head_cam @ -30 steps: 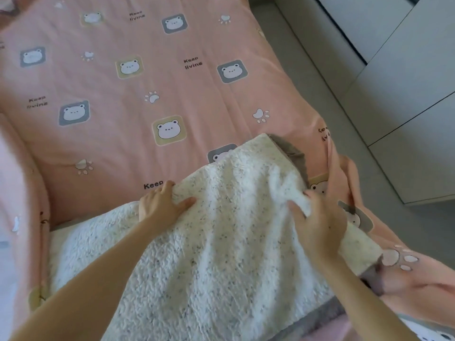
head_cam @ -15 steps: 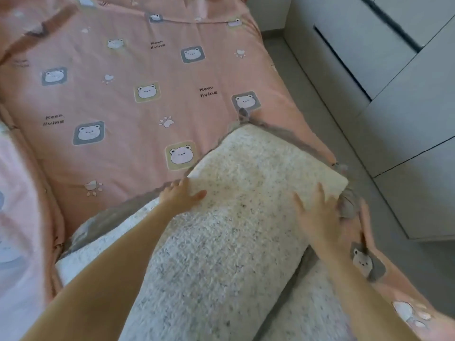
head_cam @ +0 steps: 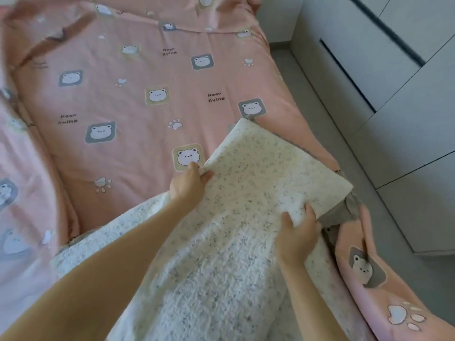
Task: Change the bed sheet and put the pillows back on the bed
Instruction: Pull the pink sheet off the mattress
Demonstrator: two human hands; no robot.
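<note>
A pink sheet (head_cam: 138,99) printed with bear faces and paw marks covers the bed. Over its near right part lies a white fleecy blanket (head_cam: 221,262) with grey flecks, its far end folded over. My left hand (head_cam: 189,185) grips the left edge of that folded end, fingers curled under it. My right hand (head_cam: 298,232) grips the fold's near right edge, thumb on top. A grey underside (head_cam: 342,212) shows beneath the fold at the right. No pillow is in view.
Pink bedding (head_cam: 22,193) with the same print is bunched along the left side, and more (head_cam: 384,291) hangs off the bed's right edge. A grey floor strip (head_cam: 332,114) runs between the bed and white cabinet fronts (head_cam: 394,70) on the right.
The blanket's far end has been turned over and pushed farther up the bed. Both hands went from lying flat on it to gripping the fold's edges. The view has tilted up.
</note>
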